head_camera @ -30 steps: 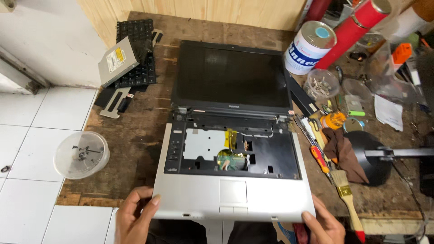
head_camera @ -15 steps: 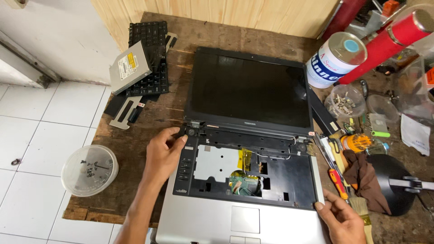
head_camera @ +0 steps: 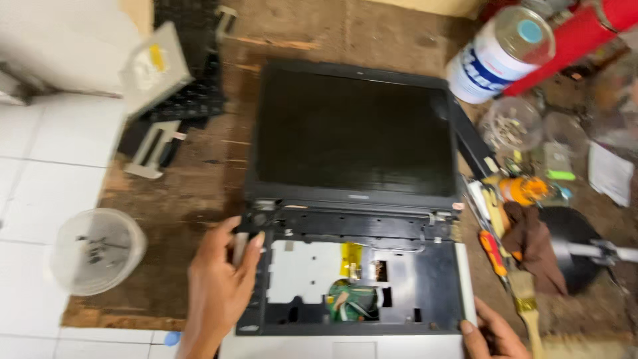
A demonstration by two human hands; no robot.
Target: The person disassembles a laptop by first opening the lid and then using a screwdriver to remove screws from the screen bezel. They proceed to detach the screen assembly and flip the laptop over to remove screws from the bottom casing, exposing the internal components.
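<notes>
- The opened black-and-silver laptop point(head_camera: 359, 219) lies flat on the worn brown wooden board point(head_camera: 193, 193), its dark screen folded back away from the person and its keyboard bay bare, so the white metal plate and the green circuit part inside show from above.
- The left hand point(head_camera: 219, 286) rests on the laptop's left edge near the hinge; its fingers point(head_camera: 249, 249) are spread and curl over the strip beside the bay, pressing on it rather than closed round anything. That placing seems meant to steady or work at the corner of the case.
- The right hand point(head_camera: 492, 336) shows only in part at the lower right corner of the laptop's silver palm rest. Its fingertips touch the edge, apparently bracing the base against sliding; whether it clasps anything below the frame I cannot tell.
- The loose black keyboard point(head_camera: 189, 100) and the grey flat optical drive point(head_camera: 153, 73) lie at the upper left, apart from the laptop, seemingly put out of the way.
- The round clear plastic tub point(head_camera: 96, 249) with small dark bits in it stands on the white tiled surface point(head_camera: 40, 139) left of the board, within the left hand's reach.
- The red-handled screwdriver point(head_camera: 492, 249) and the wooden-handled paintbrush point(head_camera: 525, 306) lie just right of the laptop.
- The white and blue spray can point(head_camera: 498, 56) lies at the upper right.
</notes>
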